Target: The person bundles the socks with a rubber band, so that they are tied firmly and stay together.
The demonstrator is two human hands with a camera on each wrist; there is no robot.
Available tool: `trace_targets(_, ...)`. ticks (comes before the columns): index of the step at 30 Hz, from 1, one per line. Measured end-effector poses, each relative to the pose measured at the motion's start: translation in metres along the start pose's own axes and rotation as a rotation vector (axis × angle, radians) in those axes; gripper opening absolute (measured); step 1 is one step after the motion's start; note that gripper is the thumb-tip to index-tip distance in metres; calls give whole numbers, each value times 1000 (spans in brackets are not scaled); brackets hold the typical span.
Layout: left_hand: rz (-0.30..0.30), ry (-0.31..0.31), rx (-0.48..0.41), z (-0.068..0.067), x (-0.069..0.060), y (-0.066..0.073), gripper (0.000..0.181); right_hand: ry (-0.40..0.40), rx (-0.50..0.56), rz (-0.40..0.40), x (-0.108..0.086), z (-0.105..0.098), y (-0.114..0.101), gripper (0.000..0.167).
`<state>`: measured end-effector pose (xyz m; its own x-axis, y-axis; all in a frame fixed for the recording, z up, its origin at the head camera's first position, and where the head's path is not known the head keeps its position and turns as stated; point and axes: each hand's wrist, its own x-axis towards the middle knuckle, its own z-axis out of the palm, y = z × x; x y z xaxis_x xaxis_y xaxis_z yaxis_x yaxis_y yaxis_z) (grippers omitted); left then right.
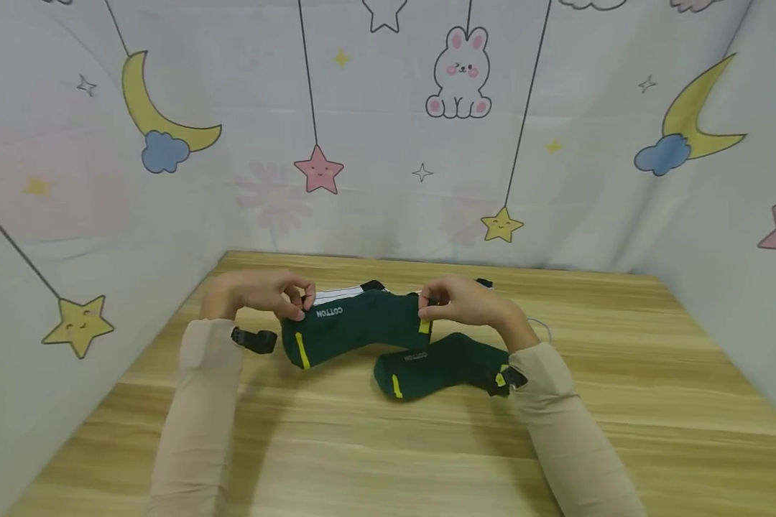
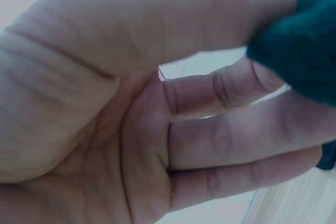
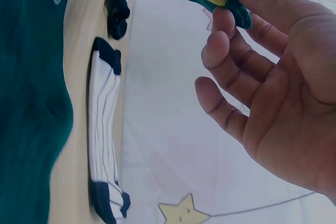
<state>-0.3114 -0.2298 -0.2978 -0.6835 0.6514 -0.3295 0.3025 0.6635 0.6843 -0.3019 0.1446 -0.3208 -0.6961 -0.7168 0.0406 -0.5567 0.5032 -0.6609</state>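
Note:
A dark green sock [image 1: 362, 323] with "COTTON" lettering and yellow marks is stretched between both hands in the head view. My left hand [image 1: 273, 291] pinches its upper edge near the toe end, thumb against fingers. At the cuff end, by a yellow patch, my right hand [image 1: 459, 299] pinches the fabric between thumb and forefinger; the right wrist view shows its other fingers loosely bent. A second green sock [image 1: 441, 368] lies flat on the table nearer the person, its cuff partly hidden by the right wrist strap.
Behind the held sock lies a white striped sock [image 3: 105, 121] with dark ends, mostly covered in the head view. Another white and dark sock [image 3: 118, 3] is beside it. The wooden table [image 1: 336, 459] meets patterned curtains [image 1: 388, 208] at the back and sides.

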Motion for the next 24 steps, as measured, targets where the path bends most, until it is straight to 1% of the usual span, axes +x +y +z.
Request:
trace_targets(2, -6, -4, 6, 0, 4, 3, 7, -3, 1, 1, -4, -4, 1, 7)
trace_targets(6, 6, -17, 14, 0, 11, 9, 7, -3, 4, 16, -12, -12, 3, 7)
trace_targets(11, 56, -32, 37, 1, 20, 16, 7, 4, 8, 49, -22, -20, 6, 7)
trace_targets(20, 74, -22, 48, 6, 36, 23, 9, 42, 54, 54, -40, -25, 14, 7)
trace_targets(24, 85, -22, 32, 10, 42, 28, 10, 50, 67, 68, -49, -31, 18, 7)
